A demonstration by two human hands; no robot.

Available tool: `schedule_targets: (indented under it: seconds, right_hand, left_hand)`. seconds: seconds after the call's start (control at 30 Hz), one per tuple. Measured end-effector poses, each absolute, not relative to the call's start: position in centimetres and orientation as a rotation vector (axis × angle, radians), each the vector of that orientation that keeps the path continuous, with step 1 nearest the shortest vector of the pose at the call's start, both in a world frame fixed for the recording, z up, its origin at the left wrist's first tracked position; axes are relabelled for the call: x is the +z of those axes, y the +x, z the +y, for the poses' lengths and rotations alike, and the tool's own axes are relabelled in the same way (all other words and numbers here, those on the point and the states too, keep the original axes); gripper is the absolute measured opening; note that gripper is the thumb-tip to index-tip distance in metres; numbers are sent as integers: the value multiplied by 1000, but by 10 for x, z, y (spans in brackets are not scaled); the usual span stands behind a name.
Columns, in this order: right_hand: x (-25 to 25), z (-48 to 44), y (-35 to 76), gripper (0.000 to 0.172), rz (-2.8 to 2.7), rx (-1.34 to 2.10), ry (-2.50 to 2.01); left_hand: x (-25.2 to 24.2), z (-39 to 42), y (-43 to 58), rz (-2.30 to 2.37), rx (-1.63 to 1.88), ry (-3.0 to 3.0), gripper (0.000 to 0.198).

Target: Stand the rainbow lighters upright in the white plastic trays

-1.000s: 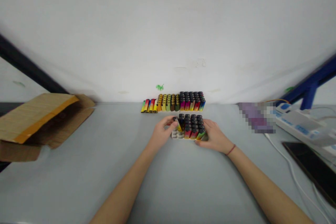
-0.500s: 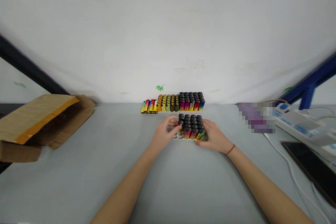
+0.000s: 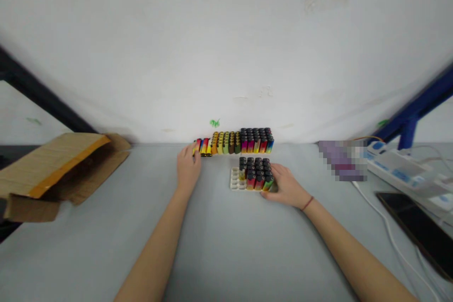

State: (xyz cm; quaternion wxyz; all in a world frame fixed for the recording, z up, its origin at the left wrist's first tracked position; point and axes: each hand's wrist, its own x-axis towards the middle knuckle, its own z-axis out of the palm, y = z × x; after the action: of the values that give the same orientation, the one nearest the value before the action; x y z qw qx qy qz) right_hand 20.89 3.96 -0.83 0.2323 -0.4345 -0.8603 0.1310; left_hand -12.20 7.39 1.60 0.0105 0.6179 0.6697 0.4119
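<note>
Left hand [image 3: 188, 166]: fingers curled at the loose lighters [image 3: 205, 147], which lie at 10 o'clock from the tray; whether they grip one or only touch, I cannot tell. Right hand [image 3: 286, 185]: grasping the tray [image 3: 235, 184] at its 3 o'clock end, thumb at the near corner, fingers round the far side. Tray sits on the table [image 3: 226, 250] between the forearms' reach, upright black-topped lighters [image 3: 260, 170] filling most of it, pale cells showing toward 9 o'clock. Handling, my estimate: each lighter light, stiff, smooth enough to slip; best pinched at mid-body, below the top. Tray probably thin and a little flexible, so hold it low by the edge; lighters standing in it could tip if knocked. Beyond, against the wall [image 3: 226, 56]: yellow-to-brown block [image 3: 226, 143] at 11 o'clock, dark-topped block [image 3: 257, 140] at 12. Farther out: carton [image 3: 67, 160] at 9, power strip [image 3: 392, 165] at 3, phone [image 3: 419, 233] at 4. Writing: no brand legible on any lighter; green mark [image 3: 214, 123] on the wall unreadable; carton shows no label I can make out.
</note>
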Motion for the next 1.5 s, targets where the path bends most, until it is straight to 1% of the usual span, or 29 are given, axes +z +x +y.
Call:
schedule_targets:
  seconds: [0.07, 0.17, 0.33, 0.5, 0.6, 0.67, 0.73, 0.8, 0.87, 0.93, 1.03, 1.2, 1.4, 1.5]
  right_hand:
    - [-8, 40, 209, 75, -2361, 364, -1199]
    - [-9, 40, 208, 74, -2360, 376, -1191]
    - [-10, 40, 208, 75, -2345, 367, -1176]
    - [-10, 40, 208, 74, -2354, 349, -1189]
    - [-11, 41, 208, 74, -2359, 332, -1182]
    - [-11, 41, 208, 73, -2360, 326, -1186]
    - [-11, 41, 207, 73, -2359, 327, -1192]
    - [-10, 40, 207, 73, -2357, 331, -1200]
    - [-9, 40, 207, 72, -2359, 333, -1206]
    - [-9, 40, 207, 71, -2362, 334, -1207]
    - [-9, 40, 208, 71, -2362, 335, -1202]
    - [-11, 40, 209, 71, -2365, 334, -1188]
    - [-10, 39, 207, 70, -2353, 336, -1202]
    - [-9, 39, 207, 69, -2348, 343, -1204]
  left_hand:
    - [10, 83, -140, 2191, 1138, 1955, 43]
    - [3, 86, -154, 2202, 986, 2013, 43]
    - [3, 80, -157, 2247, 1044, 2020, 37]
    - [8, 74, -162, 2345, 918, 1925, 29]
    - [11, 70, -163, 2316, 865, 1852, 31]
    - [14, 68, -162, 2239, 927, 1813, 31]
    - [17, 68, -156, 2094, 1106, 1672, 29]
    - [22, 69, -146, 1886, 1319, 1395, 27]
    - [26, 69, -132, 1629, 1455, 1118, 30]
    - [32, 67, -117, 1403, 1500, 950, 36]
    - [39, 60, -98, 1232, 1503, 906, 44]
    - [41, 51, -87, 1169, 1493, 1051, 49]
    - [31, 59, -89, 1316, 1504, 1054, 43]
    - [27, 64, -92, 1360, 1486, 1010, 47]
